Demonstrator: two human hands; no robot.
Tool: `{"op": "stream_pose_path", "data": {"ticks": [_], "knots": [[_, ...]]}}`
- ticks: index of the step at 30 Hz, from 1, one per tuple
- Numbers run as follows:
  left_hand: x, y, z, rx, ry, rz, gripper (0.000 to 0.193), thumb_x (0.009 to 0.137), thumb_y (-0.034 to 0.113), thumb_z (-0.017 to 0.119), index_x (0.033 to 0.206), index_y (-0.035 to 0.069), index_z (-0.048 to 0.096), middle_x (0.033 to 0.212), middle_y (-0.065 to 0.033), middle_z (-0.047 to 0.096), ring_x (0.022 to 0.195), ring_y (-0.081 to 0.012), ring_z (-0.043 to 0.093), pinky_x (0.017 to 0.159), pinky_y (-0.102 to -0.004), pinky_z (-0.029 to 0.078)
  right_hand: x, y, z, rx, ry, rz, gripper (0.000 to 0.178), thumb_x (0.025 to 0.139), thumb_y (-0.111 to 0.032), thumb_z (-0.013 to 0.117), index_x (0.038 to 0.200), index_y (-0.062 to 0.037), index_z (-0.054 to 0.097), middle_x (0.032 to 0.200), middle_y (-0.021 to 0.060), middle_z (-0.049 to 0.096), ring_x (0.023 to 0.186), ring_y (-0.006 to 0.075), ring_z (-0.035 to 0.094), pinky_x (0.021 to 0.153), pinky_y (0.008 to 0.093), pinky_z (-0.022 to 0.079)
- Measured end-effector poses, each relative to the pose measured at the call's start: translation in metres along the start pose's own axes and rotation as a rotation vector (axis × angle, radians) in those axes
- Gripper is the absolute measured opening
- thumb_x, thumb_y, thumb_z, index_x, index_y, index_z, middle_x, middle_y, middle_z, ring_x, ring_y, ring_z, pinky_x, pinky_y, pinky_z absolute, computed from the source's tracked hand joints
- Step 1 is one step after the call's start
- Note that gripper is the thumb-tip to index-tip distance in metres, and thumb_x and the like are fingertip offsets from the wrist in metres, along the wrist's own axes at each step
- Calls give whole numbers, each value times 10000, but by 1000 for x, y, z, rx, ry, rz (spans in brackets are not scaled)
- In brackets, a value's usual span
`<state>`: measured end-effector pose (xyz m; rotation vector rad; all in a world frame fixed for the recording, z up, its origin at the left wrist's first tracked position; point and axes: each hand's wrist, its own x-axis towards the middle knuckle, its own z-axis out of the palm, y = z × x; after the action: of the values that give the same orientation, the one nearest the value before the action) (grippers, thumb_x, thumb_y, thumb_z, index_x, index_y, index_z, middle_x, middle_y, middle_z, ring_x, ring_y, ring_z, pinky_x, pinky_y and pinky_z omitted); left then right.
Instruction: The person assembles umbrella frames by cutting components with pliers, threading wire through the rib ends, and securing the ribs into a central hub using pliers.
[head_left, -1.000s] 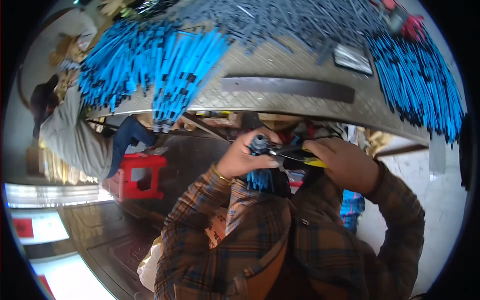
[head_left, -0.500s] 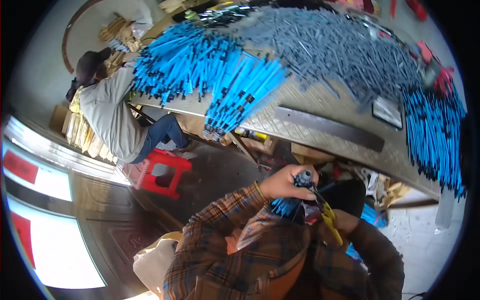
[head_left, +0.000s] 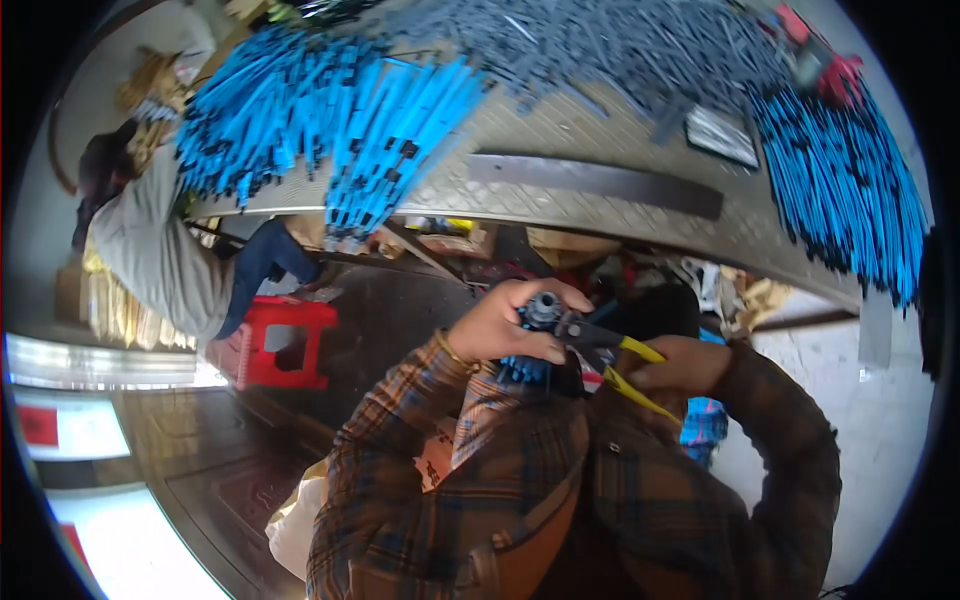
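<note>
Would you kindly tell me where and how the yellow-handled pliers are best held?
The yellow-handled pliers are probably best gripped around the two yellow handles, coming from the person's right: the handles spread apart toward the right hand, while the dark head points left, at the bundle in the left hand.

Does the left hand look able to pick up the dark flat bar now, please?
Probably not: the left hand is wrapped around a bundle of blue rods. The dark flat bar itself looks uncovered on the table, so the full hand seems the obstacle.
</note>
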<state>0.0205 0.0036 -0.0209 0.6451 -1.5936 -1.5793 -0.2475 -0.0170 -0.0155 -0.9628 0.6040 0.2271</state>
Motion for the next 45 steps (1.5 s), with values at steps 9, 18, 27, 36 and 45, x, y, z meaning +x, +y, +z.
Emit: {"op": "stream_pose_path", "data": {"ticks": [9, 18, 27, 36, 45], "knots": [[1, -15, 1, -26, -18, -65, 443, 611, 194, 800, 928, -11, 568, 864, -87, 592, 792, -151, 546, 727, -278, 428, 47, 72, 24, 746, -553, -291, 674, 783, -457, 620, 1149, 66, 402, 518, 110, 532, 331, 176, 506, 301, 236, 413], [6, -11, -2, -11, 162, -135, 406, 632, 195, 774, 920, 11, 555, 884, -72, 575, 812, -141, 538, 737, -274, 425, -3, 0, 22, -831, 514, -535, 551, 762, -176, 593, 1235, -1, 371, 1086, 193, 522, 961, 344, 554, 791, 385, 457], [4, -9, 4, 60, 99, -54, 363, 656, 78, 768, 949, 32, 559, 915, -42, 587, 865, -144, 544, 794, -282, 427, -44, -48, 43, -734, 427, 5, 324, 814, -103, 505, 1122, -32, 433, 900, 167, 596, 833, 283, 608, 725, 359, 475], [-6, -8, -3, -54, 95, -71, 271, 712, 104, 750, 891, 41, 558, 810, 26, 564, 783, -53, 512, 713, -222, 421, 23, 16, 46, -622, 536, -471, 306, 852, -173, 552, 1077, -24, 407, 838, 183, 595, 778, 311, 622, 652, 357, 470], [-6, -3, 1, -27, 68, -20, 253, 720, 82, 737, 894, 30, 561, 805, 18, 578, 758, -57, 530, 698, -226, 433, 2, -6, 47, -692, 485, -337, 311, 854, -180, 553, 1093, -35, 416, 856, 169, 595, 802, 293, 616, 683, 354, 468]]}}
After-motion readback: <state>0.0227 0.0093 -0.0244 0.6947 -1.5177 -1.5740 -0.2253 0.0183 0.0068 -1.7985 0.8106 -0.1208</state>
